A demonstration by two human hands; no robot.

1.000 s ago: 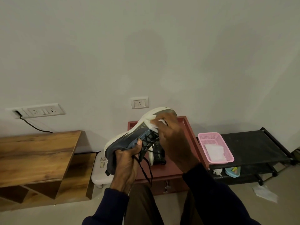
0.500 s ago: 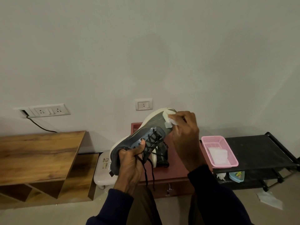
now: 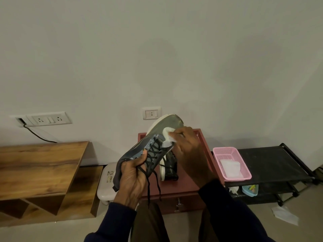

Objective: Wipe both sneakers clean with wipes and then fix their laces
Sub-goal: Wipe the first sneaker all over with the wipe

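Grey-blue mesh over a thick white sole: the sneaker (image 3: 141, 146) is held up in the middle of the frame, tilted with its toe toward the upper right and its heel toward the lower left. The left hand (image 3: 133, 177) grips it at the heel end, with the fingers curled round the collar and the thumb laid against the side just beside the eyelets. Black laces (image 3: 153, 151) cross the tongue, and their loose ends hang down past the wrist. The right hand (image 3: 188, 151) comes in from the right with its fingers bunched. It pinches a crumpled white wipe (image 3: 167, 138) and presses it on the upper just ahead of the lacing, near the toe.

Behind the held shoe, a second sneaker (image 3: 168, 170) stands on the red surface (image 3: 185, 187), partly hidden by both hands. Just right of that, a pink basket (image 3: 237, 178) sits at the left end of a black rack (image 3: 272, 159), with spare wipes (image 3: 230, 167) lying inside it. A loose white sheet (image 3: 285, 215) lies on the floor at the lower right.

At the left stands a wooden shelf unit (image 3: 40, 165). Between it and the red surface is a pale plastic object (image 3: 106, 187) I cannot identify. On the wall, a long socket plate (image 3: 49, 118) has a dark cable (image 3: 37, 137) dropping from beside it, and a small socket (image 3: 151, 113) sits just above the toe.
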